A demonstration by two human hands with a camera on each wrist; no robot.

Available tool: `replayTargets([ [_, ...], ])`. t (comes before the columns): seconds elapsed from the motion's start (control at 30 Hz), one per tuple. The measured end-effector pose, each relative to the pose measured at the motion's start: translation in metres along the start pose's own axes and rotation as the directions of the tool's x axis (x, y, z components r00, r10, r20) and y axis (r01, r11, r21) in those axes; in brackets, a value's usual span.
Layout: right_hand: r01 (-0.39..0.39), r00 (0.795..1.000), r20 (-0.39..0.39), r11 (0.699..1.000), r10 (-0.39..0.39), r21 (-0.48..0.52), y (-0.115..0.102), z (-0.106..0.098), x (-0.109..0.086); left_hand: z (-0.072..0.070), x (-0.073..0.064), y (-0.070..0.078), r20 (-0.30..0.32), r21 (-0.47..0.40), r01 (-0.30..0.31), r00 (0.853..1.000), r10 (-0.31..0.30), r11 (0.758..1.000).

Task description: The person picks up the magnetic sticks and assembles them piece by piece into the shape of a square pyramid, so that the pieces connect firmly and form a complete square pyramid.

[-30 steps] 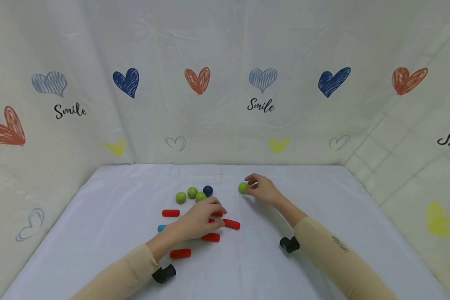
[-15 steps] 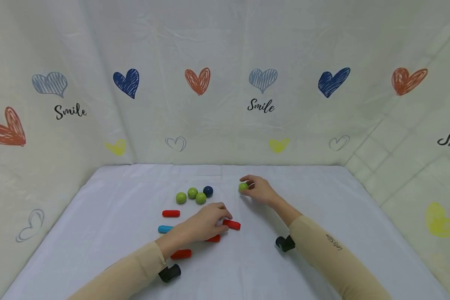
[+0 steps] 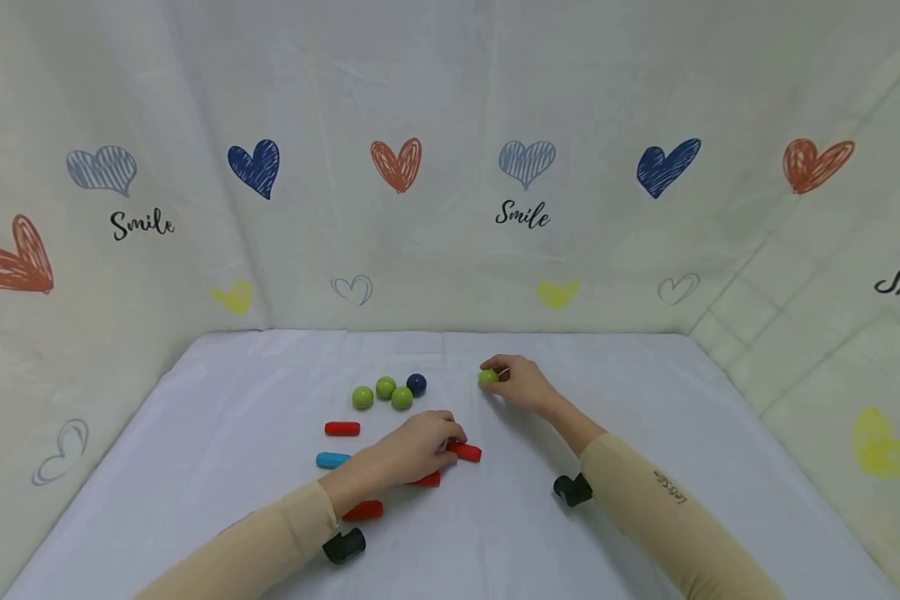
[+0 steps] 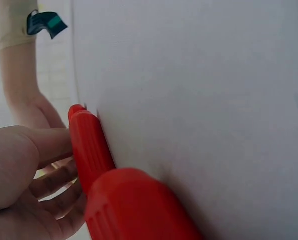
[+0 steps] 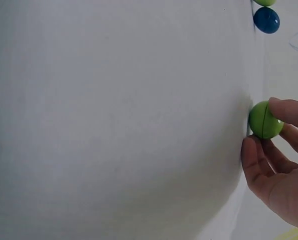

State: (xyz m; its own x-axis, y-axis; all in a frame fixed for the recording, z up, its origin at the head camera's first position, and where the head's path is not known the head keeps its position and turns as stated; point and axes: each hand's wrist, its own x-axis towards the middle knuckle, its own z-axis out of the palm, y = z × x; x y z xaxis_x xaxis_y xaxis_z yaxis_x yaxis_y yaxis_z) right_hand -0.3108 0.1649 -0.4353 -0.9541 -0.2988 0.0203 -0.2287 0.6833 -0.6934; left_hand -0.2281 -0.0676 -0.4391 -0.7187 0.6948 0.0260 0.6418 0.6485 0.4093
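My left hand (image 3: 416, 446) reaches over a group of short red sticks with ridged sides. Its thumb and fingertips are around the near end of the rightmost red stick (image 3: 465, 452), lying on the white cloth. In the left wrist view two red sticks, a middle one (image 4: 91, 145) and a nearer one (image 4: 134, 207), hide the thumb tip and part of the fingers. Farther back, my right hand (image 3: 521, 383) pinches a green ball (image 5: 264, 120) with a dark seam, thumb on one side and curled fingers on the other. The ball is close against the cloth.
Several green balls, one of them here (image 3: 362, 397), and a dark blue ball (image 3: 416, 384) sit back left. More red sticks (image 3: 342, 428) and a blue stick (image 3: 333, 460) lie around my left forearm. A printed curtain (image 3: 450, 250) closes off the back.
My left hand has moved right and toward me, from over the sticks to the rightmost red stick. My right fingers have closed around the green ball, which stays in place.
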Motion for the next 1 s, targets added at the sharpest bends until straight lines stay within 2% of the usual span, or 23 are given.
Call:
replayTargets([
  [0.5,-0.019,1.0,0.006,1.0,0.019,0.005,0.003,-0.004,-0.005,-0.003,0.003,0.002,-0.011,-0.039,0.007,1.0,-0.007,0.999],
  [0.77,-0.018,1.0,0.017,1.0,0.018,-0.017,0.003,-0.005,-0.01,-0.01,0.005,-0.004,-0.064,-0.063,0.013,0.998,-0.017,0.998],
  [1.0,-0.014,1.0,0.016,0.999,0.014,-0.034,0.001,-0.006,-0.014,-0.018,0.008,-0.005,-0.11,-0.139,0.035,0.993,-0.05,0.99],
])
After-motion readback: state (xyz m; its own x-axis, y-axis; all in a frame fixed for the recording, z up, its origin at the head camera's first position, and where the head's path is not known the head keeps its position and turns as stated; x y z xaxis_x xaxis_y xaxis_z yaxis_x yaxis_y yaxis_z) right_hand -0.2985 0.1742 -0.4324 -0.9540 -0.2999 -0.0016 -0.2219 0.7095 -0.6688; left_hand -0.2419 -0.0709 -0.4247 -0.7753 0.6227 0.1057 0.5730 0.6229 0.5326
